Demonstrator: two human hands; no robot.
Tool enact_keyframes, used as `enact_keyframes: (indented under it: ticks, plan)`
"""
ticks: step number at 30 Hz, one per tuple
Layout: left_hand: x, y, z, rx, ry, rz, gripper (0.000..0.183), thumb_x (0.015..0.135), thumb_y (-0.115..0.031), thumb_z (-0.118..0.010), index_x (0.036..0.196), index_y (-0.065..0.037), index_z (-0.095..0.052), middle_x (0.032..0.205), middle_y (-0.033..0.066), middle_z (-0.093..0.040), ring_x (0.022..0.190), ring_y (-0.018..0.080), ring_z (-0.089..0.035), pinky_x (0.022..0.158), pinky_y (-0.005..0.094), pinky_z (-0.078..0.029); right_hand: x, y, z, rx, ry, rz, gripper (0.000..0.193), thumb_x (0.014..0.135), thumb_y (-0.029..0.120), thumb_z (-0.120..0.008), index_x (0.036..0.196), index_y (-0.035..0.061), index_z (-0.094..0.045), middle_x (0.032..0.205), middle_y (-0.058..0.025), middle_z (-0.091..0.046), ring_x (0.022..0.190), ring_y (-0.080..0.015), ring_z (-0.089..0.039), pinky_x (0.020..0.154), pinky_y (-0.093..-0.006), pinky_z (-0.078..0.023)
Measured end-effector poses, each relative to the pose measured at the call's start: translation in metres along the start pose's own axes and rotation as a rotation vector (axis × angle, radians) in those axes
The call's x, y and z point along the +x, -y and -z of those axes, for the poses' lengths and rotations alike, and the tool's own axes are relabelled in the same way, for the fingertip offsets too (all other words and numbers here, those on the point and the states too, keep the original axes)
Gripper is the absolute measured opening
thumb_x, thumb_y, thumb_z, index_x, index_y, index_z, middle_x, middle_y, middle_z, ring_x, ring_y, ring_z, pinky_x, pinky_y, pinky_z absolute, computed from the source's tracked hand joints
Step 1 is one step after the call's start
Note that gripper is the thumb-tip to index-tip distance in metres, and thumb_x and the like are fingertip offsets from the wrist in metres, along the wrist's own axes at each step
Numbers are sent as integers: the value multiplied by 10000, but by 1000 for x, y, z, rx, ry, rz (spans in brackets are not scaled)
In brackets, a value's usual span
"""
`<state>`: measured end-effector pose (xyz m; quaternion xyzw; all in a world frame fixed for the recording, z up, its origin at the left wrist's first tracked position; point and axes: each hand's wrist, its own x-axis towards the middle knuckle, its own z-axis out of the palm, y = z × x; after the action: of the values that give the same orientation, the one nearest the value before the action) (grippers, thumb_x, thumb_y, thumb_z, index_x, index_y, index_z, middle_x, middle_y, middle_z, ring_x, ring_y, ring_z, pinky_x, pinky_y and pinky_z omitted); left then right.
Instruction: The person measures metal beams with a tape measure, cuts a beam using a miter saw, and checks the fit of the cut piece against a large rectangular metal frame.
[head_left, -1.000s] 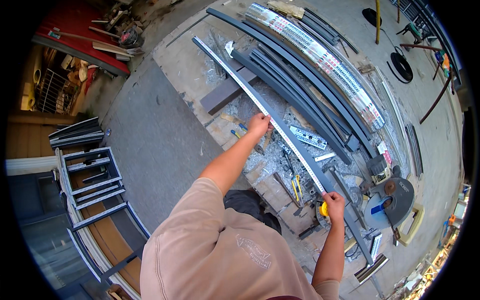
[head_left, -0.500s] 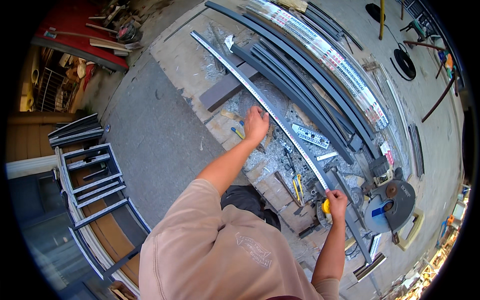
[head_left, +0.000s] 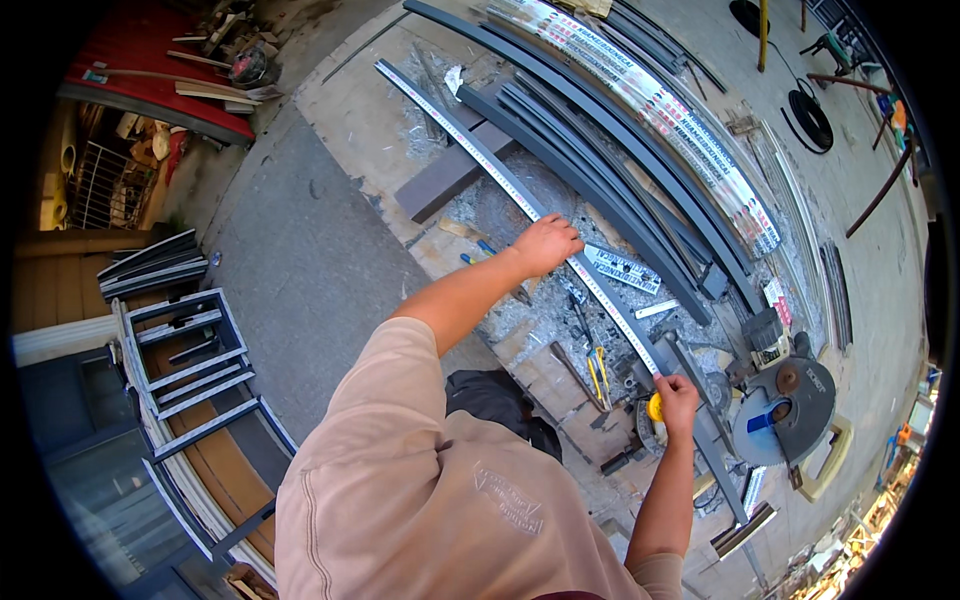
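Head view: your tape (head_left: 612,312) lay along the stiff-looking grey bar (head_left: 625,308). It was likely light and bendy, best held near its yellow case (head_left: 656,407). Your right hand (head_left: 680,402) pinched it there. Your left hand (head_left: 549,245) was over both, palm down, but I couldn't tell if its fingers gripped.
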<state>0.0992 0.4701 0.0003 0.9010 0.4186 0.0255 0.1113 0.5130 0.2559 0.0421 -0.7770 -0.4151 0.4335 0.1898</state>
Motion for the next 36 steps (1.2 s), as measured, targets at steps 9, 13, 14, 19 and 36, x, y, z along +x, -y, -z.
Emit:
enact_keyframes:
  ticks: [9, 13, 14, 19, 36]
  plan:
    - [-1, 3, 0, -43, -73, -11, 254, 934, -148, -623, 1138, -192, -767, 1082, 15, -736, 1153, 238, -680, 1119, 397, -470, -3, 5, -3, -1, -3, 5, 287, 940, 224, -841, 818, -16, -741, 703, 4, -666, 630, -66, -545, 577, -282, -438]
    - [-1, 1, 3, -91, -71, 10, 218, 929, -115, -607, 1066, -166, -768, 1072, 36, -729, 1169, 256, -672, 1157, 429, -455, -3, 8, -1, 1, 0, 4, 288, 942, 223, -839, 819, -17, -740, 704, 2, -666, 634, -65, -546, 577, -280, -437]
    - [-1, 1, 3, -91, -56, 12, 218, 925, -112, -608, 1065, -163, -767, 1067, 38, -727, 1169, 257, -671, 1156, 430, -454, -4, 10, 0, -33, -10, 20, 288, 943, 222, -838, 817, -18, -739, 704, 2, -665, 635, -65, -546, 578, -280, -436]
    - [1, 2, 1, -25, -52, -12, 253, 931, -144, -612, 1132, -184, -760, 1094, 31, -724, 1163, 242, -674, 1123, 407, -471, -3, 5, 1, 6, -8, -20, 295, 940, 231, -840, 819, -19, -742, 703, 4, -661, 635, -65, -542, 579, -280, -435]
    - [3, 8, 14, -76, -111, -40, 292, 862, -133, -690, 1143, -159, -765, 1048, 44, -728, 1099, 276, -681, 1007, 413, -537, -7, -14, 2, -29, -105, -33, 338, 916, 297, -864, 868, -11, -730, 718, -19, -671, 648, -91, -559, 603, -302, -461]
